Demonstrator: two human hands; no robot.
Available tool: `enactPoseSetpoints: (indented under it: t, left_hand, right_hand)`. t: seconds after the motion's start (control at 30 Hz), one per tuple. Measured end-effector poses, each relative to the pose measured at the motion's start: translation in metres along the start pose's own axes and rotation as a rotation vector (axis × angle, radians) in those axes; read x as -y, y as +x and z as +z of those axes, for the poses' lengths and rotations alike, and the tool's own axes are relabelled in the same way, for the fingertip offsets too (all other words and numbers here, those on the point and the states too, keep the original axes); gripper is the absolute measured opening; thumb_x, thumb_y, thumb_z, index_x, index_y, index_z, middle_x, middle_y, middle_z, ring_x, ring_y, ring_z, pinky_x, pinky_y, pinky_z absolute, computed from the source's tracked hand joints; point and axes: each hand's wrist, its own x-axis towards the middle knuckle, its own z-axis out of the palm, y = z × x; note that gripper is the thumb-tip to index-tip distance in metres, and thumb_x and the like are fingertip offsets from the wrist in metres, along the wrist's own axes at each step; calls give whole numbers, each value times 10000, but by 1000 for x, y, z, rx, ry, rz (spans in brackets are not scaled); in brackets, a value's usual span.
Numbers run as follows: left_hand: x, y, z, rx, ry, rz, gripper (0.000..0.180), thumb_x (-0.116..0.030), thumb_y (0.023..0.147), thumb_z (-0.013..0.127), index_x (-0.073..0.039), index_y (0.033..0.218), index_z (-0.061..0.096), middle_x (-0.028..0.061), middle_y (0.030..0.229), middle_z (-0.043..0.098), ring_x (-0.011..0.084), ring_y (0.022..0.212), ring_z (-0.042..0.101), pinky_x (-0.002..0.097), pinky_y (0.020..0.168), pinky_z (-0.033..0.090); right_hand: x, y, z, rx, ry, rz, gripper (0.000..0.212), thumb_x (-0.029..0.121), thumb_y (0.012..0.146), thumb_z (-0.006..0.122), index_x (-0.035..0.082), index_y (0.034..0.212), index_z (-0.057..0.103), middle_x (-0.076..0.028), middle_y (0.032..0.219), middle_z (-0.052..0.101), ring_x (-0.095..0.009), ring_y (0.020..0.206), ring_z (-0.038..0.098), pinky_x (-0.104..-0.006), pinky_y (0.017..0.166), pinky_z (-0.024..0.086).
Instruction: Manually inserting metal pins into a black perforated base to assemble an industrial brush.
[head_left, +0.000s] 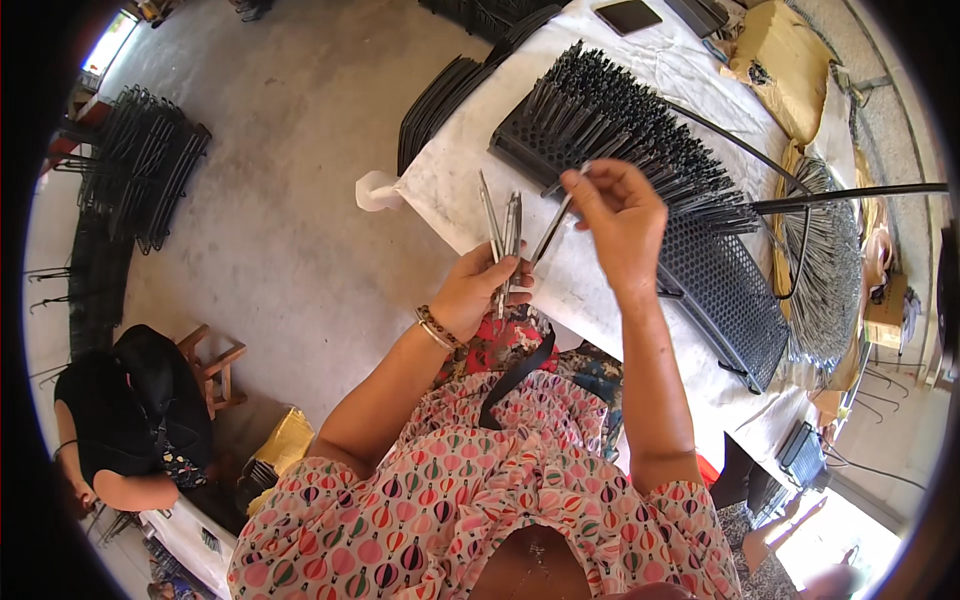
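Observation:
My left hand (478, 290), with a beaded bracelet at its wrist, is closed round a small bunch of slim silver-and-dark rods (512, 225), whose ends fan upward. Between the thumb and fingers of my right hand (622, 215) is the upper end of one more slim rod (553, 228). It slants down toward the left hand; whether it touches the bunch I cannot tell. Just beyond the right hand, a dense mass of black rods (625, 120) stands upright in a black perforated metal rack (715, 285) on the white-covered table (440, 185).
Loose silver wires (825, 270) lie fanned at the table's right side, near a brown paper package (785, 70). A black bar (850, 197) crosses there. Black wire frames (140, 170) are stacked at left. A person in black (140, 410) sits lower left, near a wooden stool (215, 365).

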Motion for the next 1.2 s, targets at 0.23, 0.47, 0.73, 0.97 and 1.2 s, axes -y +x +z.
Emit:
enactPoseSetpoints:
  t: [0.23,0.47,0.73,0.97,1.2]
  left_hand:
    - [5,2,10,0,301,37,168,-160,925,536,-26,1027,533,22,869,575,109,765,575,264,650,522]
    - [8,1,13,31,437,40,187,-178,931,527,-11,1014,519,42,858,570,115,756,579,263,597,522]
    - [15,-4,3,55,138,-36,224,-185,948,499,-13,1091,507,91,935,592,177,827,615,299,682,539]
    - [20,-6,4,52,59,-127,233,-179,961,468,0,1108,493,105,924,599,194,835,615,325,718,536]
    - [11,-9,4,26,93,-150,218,-172,962,456,-7,1100,484,105,914,602,199,795,623,321,671,535]
  right_hand:
    - [-33,-9,4,-12,-133,39,229,133,793,719,-27,916,612,-48,716,631,-69,583,563,-206,472,427]
    - [-34,-13,-5,49,-141,54,228,119,793,715,-42,924,620,-38,704,631,-56,588,550,-201,494,426]
    - [22,13,-20,-194,50,-375,157,71,824,692,-15,925,608,8,780,617,-23,667,524,-168,586,419]
    - [15,55,-6,-262,-136,-595,204,109,794,725,-10,926,624,-39,768,633,-77,679,558,-219,643,465]
    - [7,55,-4,-321,-276,-574,221,128,773,740,15,934,639,-76,796,665,-135,712,609,-260,685,481]
